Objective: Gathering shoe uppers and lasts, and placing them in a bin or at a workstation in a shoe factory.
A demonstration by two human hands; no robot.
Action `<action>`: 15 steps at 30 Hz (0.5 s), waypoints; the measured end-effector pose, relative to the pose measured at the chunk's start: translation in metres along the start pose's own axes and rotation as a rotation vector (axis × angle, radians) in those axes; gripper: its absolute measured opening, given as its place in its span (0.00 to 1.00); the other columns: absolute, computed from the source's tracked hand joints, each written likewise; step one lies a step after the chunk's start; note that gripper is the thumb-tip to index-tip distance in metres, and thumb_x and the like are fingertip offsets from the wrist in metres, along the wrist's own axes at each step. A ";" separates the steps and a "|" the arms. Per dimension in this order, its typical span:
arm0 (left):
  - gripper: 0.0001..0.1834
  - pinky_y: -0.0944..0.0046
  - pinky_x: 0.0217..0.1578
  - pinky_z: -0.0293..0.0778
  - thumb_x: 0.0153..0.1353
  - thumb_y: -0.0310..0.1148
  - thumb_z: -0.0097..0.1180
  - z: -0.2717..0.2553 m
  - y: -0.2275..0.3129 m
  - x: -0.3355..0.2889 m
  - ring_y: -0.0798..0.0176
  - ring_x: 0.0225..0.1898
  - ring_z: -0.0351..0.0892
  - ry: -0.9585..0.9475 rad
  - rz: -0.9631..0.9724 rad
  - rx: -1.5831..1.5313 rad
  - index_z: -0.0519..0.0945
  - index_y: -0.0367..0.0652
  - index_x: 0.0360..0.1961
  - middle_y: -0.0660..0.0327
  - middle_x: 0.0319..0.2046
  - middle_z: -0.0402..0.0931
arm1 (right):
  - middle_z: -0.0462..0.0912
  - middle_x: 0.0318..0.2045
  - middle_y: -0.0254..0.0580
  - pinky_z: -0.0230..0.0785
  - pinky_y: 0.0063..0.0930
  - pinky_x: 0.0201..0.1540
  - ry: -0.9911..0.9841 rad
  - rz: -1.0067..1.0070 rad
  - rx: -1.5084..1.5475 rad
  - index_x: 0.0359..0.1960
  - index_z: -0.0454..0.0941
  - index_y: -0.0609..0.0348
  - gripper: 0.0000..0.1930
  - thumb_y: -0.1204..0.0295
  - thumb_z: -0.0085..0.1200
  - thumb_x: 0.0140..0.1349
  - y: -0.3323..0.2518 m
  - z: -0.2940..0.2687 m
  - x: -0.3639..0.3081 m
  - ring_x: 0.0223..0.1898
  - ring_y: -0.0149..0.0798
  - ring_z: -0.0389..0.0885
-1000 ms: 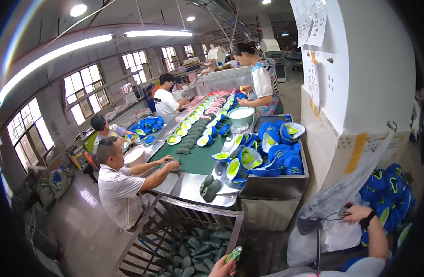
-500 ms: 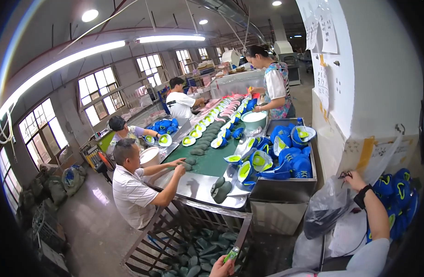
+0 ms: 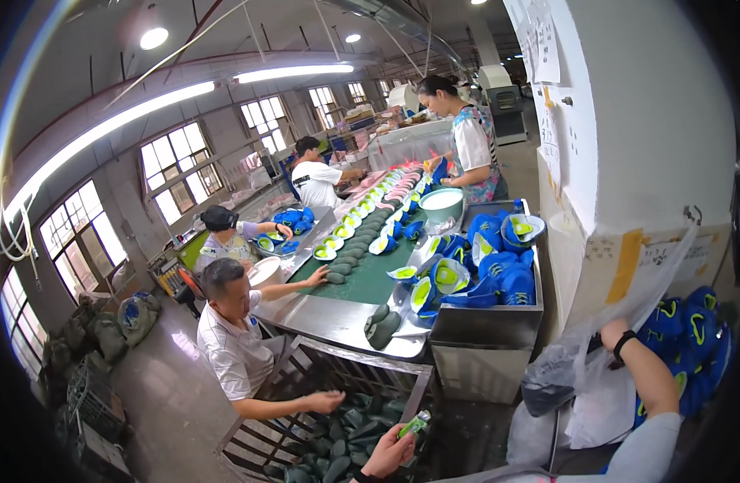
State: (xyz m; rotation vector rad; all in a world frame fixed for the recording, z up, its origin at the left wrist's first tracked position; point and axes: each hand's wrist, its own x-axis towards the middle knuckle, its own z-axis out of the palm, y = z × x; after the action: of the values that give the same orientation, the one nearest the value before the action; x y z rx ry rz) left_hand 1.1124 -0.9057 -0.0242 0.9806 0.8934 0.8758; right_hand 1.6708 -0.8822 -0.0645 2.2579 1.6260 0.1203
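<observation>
My left hand [image 3: 386, 455] sits at the bottom edge, shut on a small green and white tube [image 3: 414, 423] held over a wire crate [image 3: 249, 431] of dark grey sole pieces. My right forearm, with a black wristband [image 3: 622, 344], reaches up to a clear plastic bag [image 3: 579, 362] hanging on the wall. My right hand [image 3: 607, 328] is at the bag's edge, its fingers hidden by the plastic. A pile of blue and yellow shoe pieces [image 3: 692, 326] lies just beyond it.
A long table with a green belt [image 3: 362, 278] carries rows of shoe pieces. A steel bin [image 3: 483, 326] holds blue and yellow uppers. A seated person in white [image 3: 233, 338] reaches into the crate. Other workers sit and stand along the line. A white pillar [image 3: 628, 121] stands at right.
My right arm has risen from low at the right up to the hanging bag. My left hand has stayed at the bottom with the tube. The seated person's lower hand now reaches into the crate.
</observation>
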 end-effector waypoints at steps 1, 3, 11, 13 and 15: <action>0.08 0.78 0.12 0.52 0.61 0.32 0.45 0.005 -0.001 -0.001 0.79 0.12 0.55 0.005 -0.007 -0.037 0.69 0.44 0.41 0.73 0.15 0.59 | 0.80 0.35 0.45 0.71 0.34 0.38 -0.042 -0.068 -0.003 0.32 0.80 0.51 0.13 0.62 0.46 0.51 -0.008 0.009 0.006 0.37 0.43 0.78; 0.10 0.77 0.12 0.52 0.62 0.31 0.44 0.007 -0.010 0.002 0.78 0.12 0.56 -0.006 0.026 -0.050 0.68 0.43 0.44 0.72 0.15 0.60 | 0.78 0.39 0.46 0.68 0.34 0.43 -0.199 -0.357 0.069 0.36 0.79 0.53 0.14 0.62 0.44 0.54 -0.035 -0.025 -0.009 0.42 0.44 0.76; 0.11 0.76 0.16 0.58 0.61 0.32 0.45 0.016 -0.002 -0.020 0.76 0.16 0.61 0.005 0.022 -0.070 0.68 0.44 0.45 0.69 0.20 0.65 | 0.80 0.36 0.44 0.68 0.30 0.43 -0.105 -0.406 -0.130 0.33 0.79 0.53 0.15 0.63 0.39 0.56 -0.031 0.080 0.056 0.38 0.43 0.78; 0.12 0.74 0.20 0.65 0.62 0.33 0.43 0.009 0.001 -0.018 0.72 0.20 0.67 -0.017 0.053 -0.063 0.68 0.43 0.46 0.66 0.23 0.68 | 0.79 0.37 0.45 0.68 0.32 0.41 -0.187 -0.737 0.115 0.34 0.78 0.56 0.16 0.61 0.40 0.56 -0.036 0.086 0.068 0.39 0.44 0.77; 0.11 0.74 0.19 0.56 0.62 0.27 0.41 -0.010 -0.011 -0.020 0.76 0.18 0.55 -0.008 -0.091 -0.195 0.62 0.43 0.46 0.68 0.23 0.61 | 0.78 0.38 0.46 0.68 0.35 0.41 -0.257 -0.909 0.401 0.37 0.76 0.58 0.19 0.58 0.42 0.55 -0.060 0.044 0.047 0.41 0.44 0.76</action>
State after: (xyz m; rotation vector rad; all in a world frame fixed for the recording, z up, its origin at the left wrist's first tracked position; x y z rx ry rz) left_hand 1.0984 -0.9241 -0.0335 0.7685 0.8229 0.8631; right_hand 1.6448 -0.8321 -0.1321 1.4400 2.4782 -0.7381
